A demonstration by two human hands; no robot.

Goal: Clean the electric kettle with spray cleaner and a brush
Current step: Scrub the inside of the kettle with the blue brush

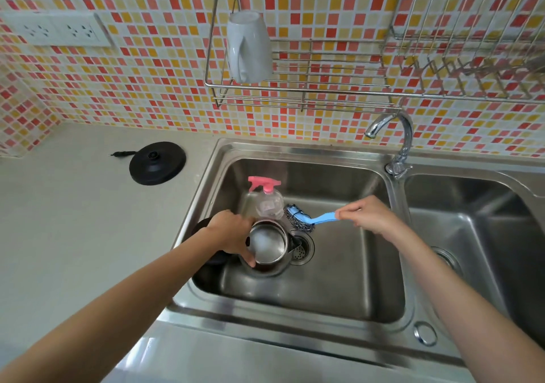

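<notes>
An electric kettle, lid open, stands in the sink near the basin's left wall, just beside the drain. The left grip curls round its rim to steady it. The right grip pinches the handle end of a blue brush, whose mesh head lies just behind the kettle, beside the spray bottle. Scrubbing looks about to begin: the head must next go into the kettle's mouth.

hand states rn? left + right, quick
Left hand: closed, gripping the kettle at its rim.
Right hand: closed, pinching the blue brush by its handle end.
</notes>
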